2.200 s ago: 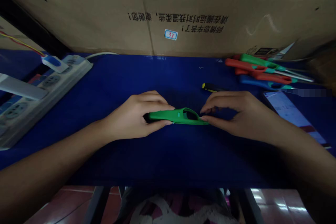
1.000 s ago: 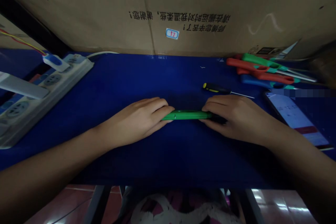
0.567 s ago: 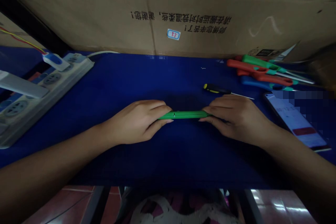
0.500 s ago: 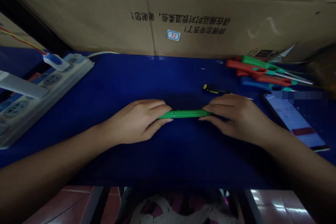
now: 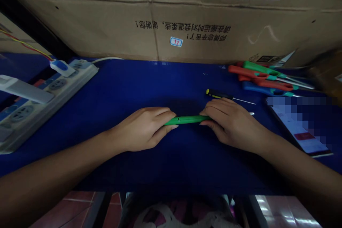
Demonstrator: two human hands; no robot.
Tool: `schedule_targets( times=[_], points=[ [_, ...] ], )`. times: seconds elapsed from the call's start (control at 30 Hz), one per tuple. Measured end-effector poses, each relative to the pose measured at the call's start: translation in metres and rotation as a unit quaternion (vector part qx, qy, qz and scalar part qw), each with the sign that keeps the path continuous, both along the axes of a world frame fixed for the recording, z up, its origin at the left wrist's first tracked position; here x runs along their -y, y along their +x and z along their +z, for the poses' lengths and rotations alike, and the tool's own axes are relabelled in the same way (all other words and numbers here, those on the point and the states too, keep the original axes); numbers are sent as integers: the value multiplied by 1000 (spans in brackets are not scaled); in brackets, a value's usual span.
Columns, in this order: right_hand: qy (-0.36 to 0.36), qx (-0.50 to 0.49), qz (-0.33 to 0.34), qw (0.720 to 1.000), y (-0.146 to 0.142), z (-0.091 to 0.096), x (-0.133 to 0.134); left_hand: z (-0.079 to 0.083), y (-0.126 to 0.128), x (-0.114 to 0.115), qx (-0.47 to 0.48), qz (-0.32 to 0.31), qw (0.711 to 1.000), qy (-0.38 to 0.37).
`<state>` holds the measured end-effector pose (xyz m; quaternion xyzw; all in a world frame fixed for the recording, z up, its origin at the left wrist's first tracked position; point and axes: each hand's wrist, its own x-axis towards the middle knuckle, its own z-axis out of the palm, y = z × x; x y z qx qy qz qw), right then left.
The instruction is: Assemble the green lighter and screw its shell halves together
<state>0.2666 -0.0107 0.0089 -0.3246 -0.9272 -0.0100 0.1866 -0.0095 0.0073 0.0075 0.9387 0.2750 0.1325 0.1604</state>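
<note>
Cardboard (image 5: 107, 32), creased, stands at twelve o'clock beyond our blue tabletop (image 5: 128, 85). Our left hand (image 5: 145, 128) pinches from nine, our right hand (image 5: 229, 123) from three, both closed on the green handle (image 5: 189, 119) at the dial's centre. Its looped side faced us two seconds ago; now its edge does, and we judge this two-ended grip steadier. Smooth plastic, slim, seamed; a shiny metal tip (image 5: 251, 113) pokes past our right hand.

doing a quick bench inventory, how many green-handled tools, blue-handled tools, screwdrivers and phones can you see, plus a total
Green-handled tools: 2 (the held one, the piled one)
Blue-handled tool: 1
Screwdriver: 1
Phone: 1
Total in view: 5
</note>
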Motion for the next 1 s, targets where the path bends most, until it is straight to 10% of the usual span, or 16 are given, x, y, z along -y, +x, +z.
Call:
schedule_targets(
  times=[0.43,1.0],
  points=[
    [-97,79,-84,989,73,41,-16,12,-16,-14,61,7,998,1],
    [117,18,4,993,14,19,1,7,5,3,192,79,973,-99]
  ],
)
